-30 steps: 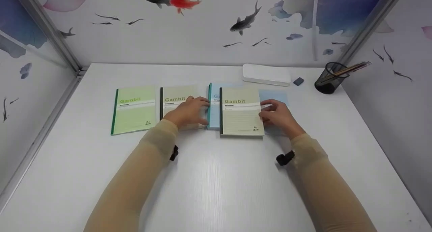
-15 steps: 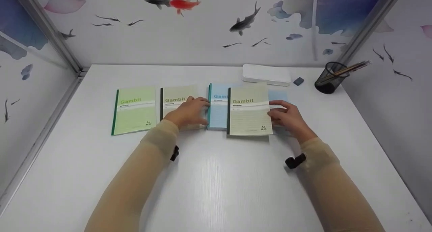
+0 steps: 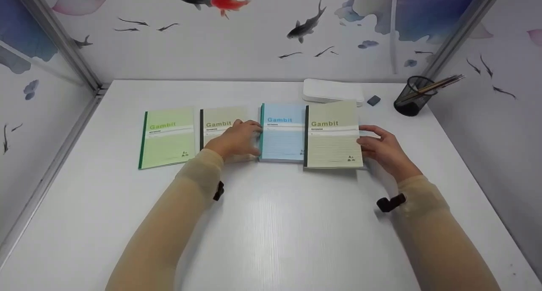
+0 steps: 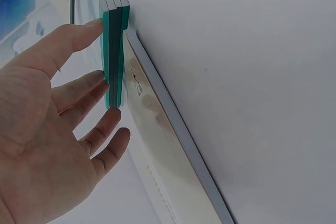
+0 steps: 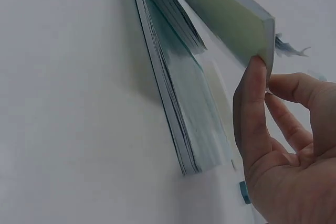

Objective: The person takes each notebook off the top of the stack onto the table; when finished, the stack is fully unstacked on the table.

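My right hand [image 3: 386,151] pinches the right edge of a beige Gambit notebook [image 3: 333,149] with a black spine. In the right wrist view the notebook [image 5: 231,17] is tilted up, thumb on one side and fingers on the other. Beneath it shows a pale blue stack [image 5: 191,98]. A blue notebook pile [image 3: 281,140] with a teal spine lies to its left. My left hand [image 3: 240,138] reaches over another beige notebook [image 3: 215,116], thumb and fingers spread. In the left wrist view its fingertips are right at the teal spines [image 4: 113,56].
At far left lies a green notebook [image 3: 168,145] with a dark green spine. Along the back of the white table [image 3: 262,231] are a white case [image 3: 328,90], a dark eraser [image 3: 374,100] and a black mesh cup [image 3: 410,102] of pencils. Patterned walls enclose the table.
My right hand has carried the beige notebook to the right, uncovering the front of the blue pile and now overlapping its right edge. The left hand has stayed in place.
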`<state>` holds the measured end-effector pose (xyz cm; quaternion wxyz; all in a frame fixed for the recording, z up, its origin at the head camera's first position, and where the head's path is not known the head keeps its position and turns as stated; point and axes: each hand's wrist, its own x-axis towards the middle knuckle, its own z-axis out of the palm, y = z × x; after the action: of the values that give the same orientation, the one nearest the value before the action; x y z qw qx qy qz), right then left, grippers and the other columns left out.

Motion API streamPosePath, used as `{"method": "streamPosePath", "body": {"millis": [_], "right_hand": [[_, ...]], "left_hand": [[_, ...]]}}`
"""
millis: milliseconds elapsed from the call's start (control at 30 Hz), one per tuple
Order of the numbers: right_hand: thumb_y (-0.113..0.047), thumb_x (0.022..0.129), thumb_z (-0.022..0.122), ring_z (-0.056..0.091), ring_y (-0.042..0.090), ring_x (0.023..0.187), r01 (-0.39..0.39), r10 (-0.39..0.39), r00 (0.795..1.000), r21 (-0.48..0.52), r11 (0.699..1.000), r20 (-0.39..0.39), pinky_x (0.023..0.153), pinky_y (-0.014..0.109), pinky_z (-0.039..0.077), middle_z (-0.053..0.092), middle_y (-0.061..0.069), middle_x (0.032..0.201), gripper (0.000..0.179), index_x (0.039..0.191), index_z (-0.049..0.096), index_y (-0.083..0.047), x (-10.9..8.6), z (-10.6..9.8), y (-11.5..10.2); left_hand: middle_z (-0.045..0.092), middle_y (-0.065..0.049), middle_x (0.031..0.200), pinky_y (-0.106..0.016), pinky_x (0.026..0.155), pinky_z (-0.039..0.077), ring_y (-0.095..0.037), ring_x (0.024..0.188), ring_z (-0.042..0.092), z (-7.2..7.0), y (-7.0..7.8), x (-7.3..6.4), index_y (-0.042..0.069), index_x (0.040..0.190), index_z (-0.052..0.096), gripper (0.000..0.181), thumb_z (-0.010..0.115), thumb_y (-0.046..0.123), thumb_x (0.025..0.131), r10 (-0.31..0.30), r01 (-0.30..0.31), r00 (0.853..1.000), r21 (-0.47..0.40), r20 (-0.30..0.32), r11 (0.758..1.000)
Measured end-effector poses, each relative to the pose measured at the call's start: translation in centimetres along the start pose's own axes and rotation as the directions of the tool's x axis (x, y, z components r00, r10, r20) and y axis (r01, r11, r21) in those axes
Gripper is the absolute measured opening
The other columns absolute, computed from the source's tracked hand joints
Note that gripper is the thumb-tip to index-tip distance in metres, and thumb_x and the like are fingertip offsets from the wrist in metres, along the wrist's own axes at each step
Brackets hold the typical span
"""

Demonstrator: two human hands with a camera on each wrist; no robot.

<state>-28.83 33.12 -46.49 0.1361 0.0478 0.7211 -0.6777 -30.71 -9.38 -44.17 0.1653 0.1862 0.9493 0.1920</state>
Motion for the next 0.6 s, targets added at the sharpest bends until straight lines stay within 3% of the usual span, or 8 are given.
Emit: {"method": "streamPosePath", "body": {"millis": [300,600], "right_hand": [[-0.017,0.099,0.071,0.072,0.007,0.095,-0.059,0.059,0.998,0.011,0.998,-0.024,0.081,0.023,0.060,0.073,-0.010,0.109,0.060,0.152,0.042,-0.012,-1.9,-4.5,0.8],[-0.015,0.097,0.073,0.072,0.006,0.092,-0.090,0.094,0.995,0.081,0.993,-0.045,0.078,0.022,0.060,0.074,-0.012,0.104,0.050,0.142,0.050,-0.019,-3.4,-9.0,0.9]], "left_hand": [[0.040,0.004,0.163,-0.043,0.122,0.035,-0.024,0.141,0.034,0.3,0.2,0.1,0.018,0.154,0.049,0.075,0.080,0.035,0.088,-0.024,0.024,1.000,-0.018,0.006,1.000],[0.039,0.004,0.163,-0.043,0.122,0.034,-0.023,0.142,0.034,-0.1,0.3,-0.3,0.018,0.155,0.048,0.075,0.080,0.034,0.089,-0.039,0.039,0.999,-0.027,0.011,0.999]]}}
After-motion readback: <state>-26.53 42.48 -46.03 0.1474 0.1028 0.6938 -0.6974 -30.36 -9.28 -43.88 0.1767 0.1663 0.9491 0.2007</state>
